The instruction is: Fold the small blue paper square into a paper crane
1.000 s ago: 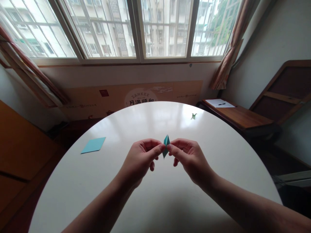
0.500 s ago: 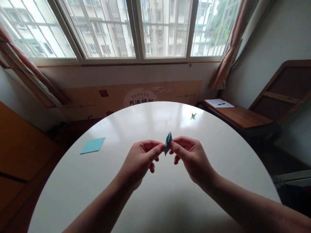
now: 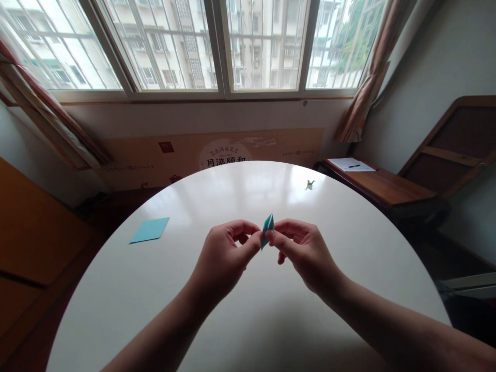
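Observation:
A small folded piece of teal origami paper (image 3: 268, 227) is held up above the white table (image 3: 248, 320), narrow and diamond-shaped, leaning a little to the right at its top. My left hand (image 3: 230, 248) pinches its left edge between thumb and forefinger. On the other side, the thumb and forefinger of my right hand (image 3: 302, 245) grip the paper too, the thumb lying over its near face. Part of the folds is hidden behind the fingertips. To the left of my hands a flat teal sheet of paper (image 3: 150, 230) lies on the table.
Near the far right of the tabletop stands a small green folded paper figure (image 3: 310, 184). Beyond the round edge, a wooden side table (image 3: 387, 183) carries a white sheet (image 3: 351, 165) with a pen (image 3: 354, 166). A printed cardboard panel (image 3: 182, 150) is below the window.
The folded paper tilted and shifted slightly right, then came down a little. My left fingers have curled in, with the lower ones now mostly hidden. My right thumb has moved lower on the paper.

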Action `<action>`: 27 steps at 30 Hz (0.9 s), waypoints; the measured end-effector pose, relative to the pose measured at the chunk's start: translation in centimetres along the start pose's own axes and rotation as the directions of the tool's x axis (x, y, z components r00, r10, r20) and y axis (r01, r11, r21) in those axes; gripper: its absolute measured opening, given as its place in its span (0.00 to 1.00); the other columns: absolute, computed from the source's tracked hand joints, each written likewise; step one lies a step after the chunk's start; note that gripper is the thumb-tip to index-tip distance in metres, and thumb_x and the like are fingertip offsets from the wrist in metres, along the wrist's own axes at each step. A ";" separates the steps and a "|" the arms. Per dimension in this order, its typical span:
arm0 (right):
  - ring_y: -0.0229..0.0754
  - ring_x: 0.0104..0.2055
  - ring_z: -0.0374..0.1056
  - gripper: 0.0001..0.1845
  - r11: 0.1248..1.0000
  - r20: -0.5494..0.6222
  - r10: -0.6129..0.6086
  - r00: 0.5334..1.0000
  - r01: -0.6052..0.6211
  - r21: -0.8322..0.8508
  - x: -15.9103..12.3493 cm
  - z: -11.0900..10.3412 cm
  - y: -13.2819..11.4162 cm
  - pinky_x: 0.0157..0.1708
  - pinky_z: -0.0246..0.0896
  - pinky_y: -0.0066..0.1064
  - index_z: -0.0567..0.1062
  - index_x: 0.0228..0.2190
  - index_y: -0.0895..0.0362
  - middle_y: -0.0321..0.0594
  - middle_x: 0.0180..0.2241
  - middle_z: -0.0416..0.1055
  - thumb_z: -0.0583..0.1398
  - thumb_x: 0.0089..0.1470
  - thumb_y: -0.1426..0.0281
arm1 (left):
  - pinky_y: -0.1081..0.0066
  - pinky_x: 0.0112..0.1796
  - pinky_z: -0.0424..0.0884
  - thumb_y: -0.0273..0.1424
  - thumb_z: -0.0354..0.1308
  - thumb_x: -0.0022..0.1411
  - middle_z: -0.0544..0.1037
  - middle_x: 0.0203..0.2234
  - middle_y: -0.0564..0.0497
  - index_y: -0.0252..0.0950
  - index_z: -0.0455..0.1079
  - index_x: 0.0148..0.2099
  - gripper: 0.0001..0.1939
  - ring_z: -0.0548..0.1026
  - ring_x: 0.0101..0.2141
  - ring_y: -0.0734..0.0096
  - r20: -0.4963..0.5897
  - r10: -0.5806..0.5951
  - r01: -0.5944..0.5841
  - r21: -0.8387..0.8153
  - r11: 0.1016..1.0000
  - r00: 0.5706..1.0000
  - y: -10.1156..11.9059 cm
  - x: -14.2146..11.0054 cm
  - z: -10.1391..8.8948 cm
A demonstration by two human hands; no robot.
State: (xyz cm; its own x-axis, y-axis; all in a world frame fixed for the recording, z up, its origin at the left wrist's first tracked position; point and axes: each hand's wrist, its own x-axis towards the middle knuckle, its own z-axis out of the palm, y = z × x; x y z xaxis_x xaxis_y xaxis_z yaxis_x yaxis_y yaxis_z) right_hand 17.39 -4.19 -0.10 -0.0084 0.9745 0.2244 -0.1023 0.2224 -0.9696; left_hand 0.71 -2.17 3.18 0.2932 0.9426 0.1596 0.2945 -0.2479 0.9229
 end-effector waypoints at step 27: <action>0.37 0.29 0.68 0.08 0.994 0.043 0.001 0.999 0.004 -0.113 0.0 0.0 -0.3 0.22 0.64 0.23 0.81 0.30 0.59 0.39 0.27 0.75 0.65 0.54 0.66 | 0.78 0.16 0.63 0.38 0.59 0.60 0.69 0.19 0.56 0.34 0.75 0.34 0.12 0.66 0.17 0.76 -0.070 -0.055 0.045 -0.131 0.990 0.996 -0.3 -0.1 0.5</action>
State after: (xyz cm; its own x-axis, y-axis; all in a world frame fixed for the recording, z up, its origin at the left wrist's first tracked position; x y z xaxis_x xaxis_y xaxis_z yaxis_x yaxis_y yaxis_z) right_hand 17.41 -4.22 0.21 -0.0517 0.9724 0.2277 0.0110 0.2285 -0.9735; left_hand 1.06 -2.36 2.70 0.2126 0.9681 0.1329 0.1862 -0.1737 0.9670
